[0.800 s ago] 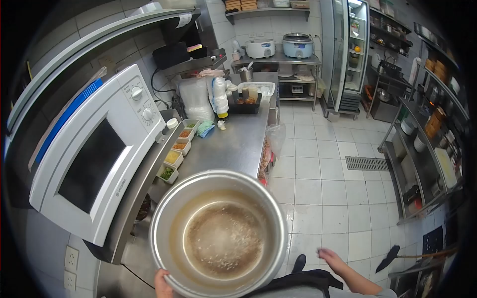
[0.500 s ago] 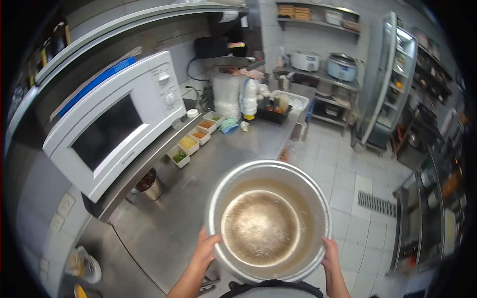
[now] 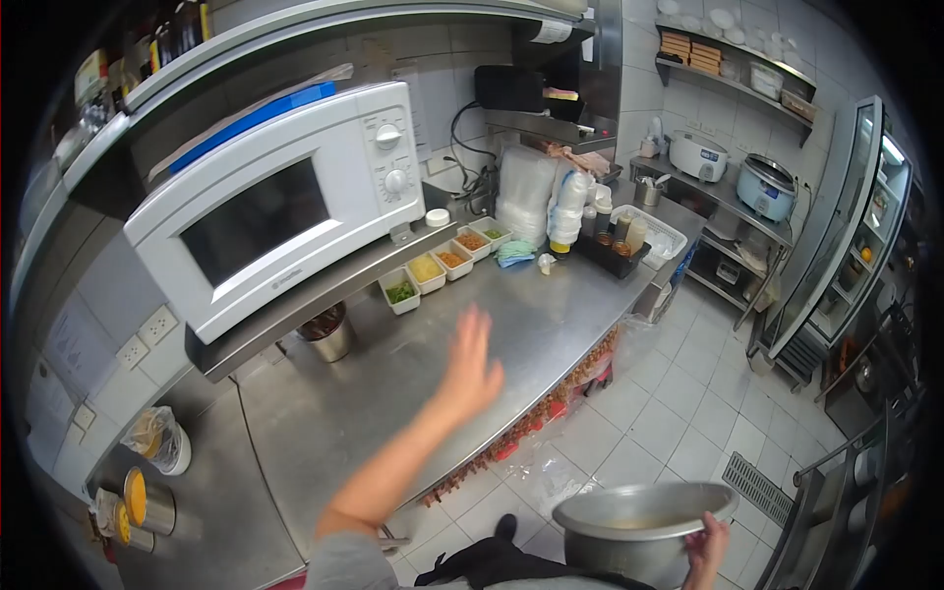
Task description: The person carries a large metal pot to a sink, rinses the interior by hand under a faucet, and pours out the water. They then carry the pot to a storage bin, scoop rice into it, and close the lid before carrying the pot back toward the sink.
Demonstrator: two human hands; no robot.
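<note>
A large metal pot (image 3: 615,551) hangs at the lower right, over the floor beside the counter. My right hand (image 3: 705,546) grips its rim on the right side, and the pot is tilted so only part of its inside shows. Stretched out above the steel counter (image 3: 393,393), my left hand (image 3: 470,372) is open and holds nothing. Beyond its fingertips stands a row of small white tubs, among them one with chopped greens (image 3: 400,292) and one with yellow filling (image 3: 427,268).
A white microwave (image 3: 275,206) sits on a shelf above the counter. A metal canister (image 3: 326,332) stands under that shelf. Farther back are a green cloth (image 3: 515,254), a black caddy of bottles (image 3: 615,251) and rice cookers (image 3: 765,187). A glass-door fridge (image 3: 836,236) stands at right.
My left hand has let go of the pot and reached forward over the counter. The pot, held by my right hand alone, has moved right and down and tilted. The view has shifted.
</note>
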